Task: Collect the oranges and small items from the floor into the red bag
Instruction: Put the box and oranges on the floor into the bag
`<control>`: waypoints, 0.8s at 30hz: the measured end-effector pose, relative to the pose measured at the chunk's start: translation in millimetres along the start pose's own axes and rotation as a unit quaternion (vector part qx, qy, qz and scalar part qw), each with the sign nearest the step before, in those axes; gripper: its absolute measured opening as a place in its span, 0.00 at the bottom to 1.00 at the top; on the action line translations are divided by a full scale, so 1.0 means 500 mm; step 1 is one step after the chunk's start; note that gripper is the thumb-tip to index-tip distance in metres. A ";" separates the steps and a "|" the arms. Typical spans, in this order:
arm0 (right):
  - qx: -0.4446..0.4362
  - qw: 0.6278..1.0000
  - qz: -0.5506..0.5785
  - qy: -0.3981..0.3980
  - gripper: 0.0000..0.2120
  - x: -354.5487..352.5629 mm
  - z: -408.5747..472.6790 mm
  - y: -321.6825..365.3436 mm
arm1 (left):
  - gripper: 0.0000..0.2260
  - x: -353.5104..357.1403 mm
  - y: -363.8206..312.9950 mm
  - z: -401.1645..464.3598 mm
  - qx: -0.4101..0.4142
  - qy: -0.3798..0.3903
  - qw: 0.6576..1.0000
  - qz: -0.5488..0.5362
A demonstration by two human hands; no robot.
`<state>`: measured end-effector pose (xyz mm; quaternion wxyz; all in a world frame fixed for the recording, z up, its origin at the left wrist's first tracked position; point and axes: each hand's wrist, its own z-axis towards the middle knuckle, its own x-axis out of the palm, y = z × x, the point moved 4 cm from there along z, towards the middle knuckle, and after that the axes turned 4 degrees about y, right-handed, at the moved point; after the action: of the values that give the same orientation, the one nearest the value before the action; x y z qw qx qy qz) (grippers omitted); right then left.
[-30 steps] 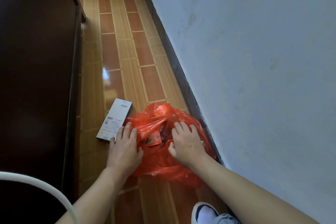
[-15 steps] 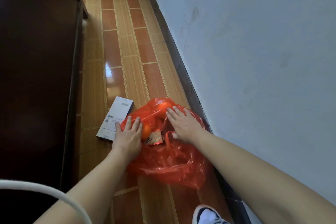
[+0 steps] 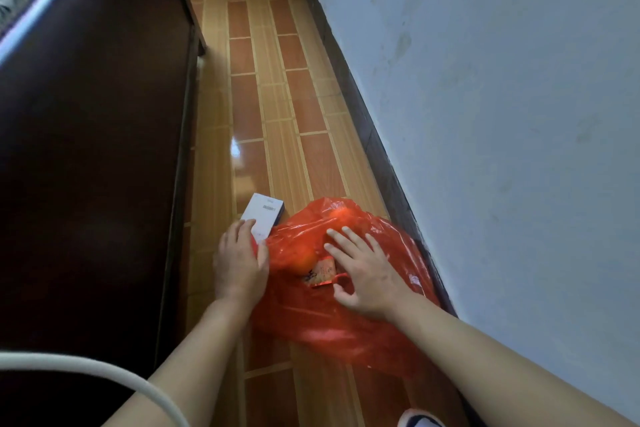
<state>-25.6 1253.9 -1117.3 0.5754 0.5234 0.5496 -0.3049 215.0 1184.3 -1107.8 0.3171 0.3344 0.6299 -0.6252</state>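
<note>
left hand flat on white box | right hand spread open on red bag, neither gripping | risk — oranges (bag mouth slack) roll out

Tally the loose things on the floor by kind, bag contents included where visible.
Translucent red plastic bag: 1
Round oranges showing through the bag: 2
Small red printed packet: 1
Flat white cardboard box: 1
Total: 5; more may be hidden in the bag.
</note>
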 end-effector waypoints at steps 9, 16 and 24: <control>-0.005 0.996 0.081 -0.044 0.30 -0.023 -0.003 0.046 | 0.23 0.007 0.136 0.018 -0.180 0.024 0.983 -0.034; -0.001 0.993 0.111 -0.046 0.29 -0.023 0.010 0.060 | 0.36 0.029 0.165 0.040 -0.140 0.179 0.971 0.075; 0.013 0.990 0.123 -0.061 0.27 -0.041 -0.032 0.045 | 0.38 0.037 0.157 0.060 -0.119 0.171 0.978 0.016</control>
<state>-14.2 1270.2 -1089.3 0.6339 0.5754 0.4406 -0.2702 268.0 1154.2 -1168.8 0.2525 0.4060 0.7392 -0.4743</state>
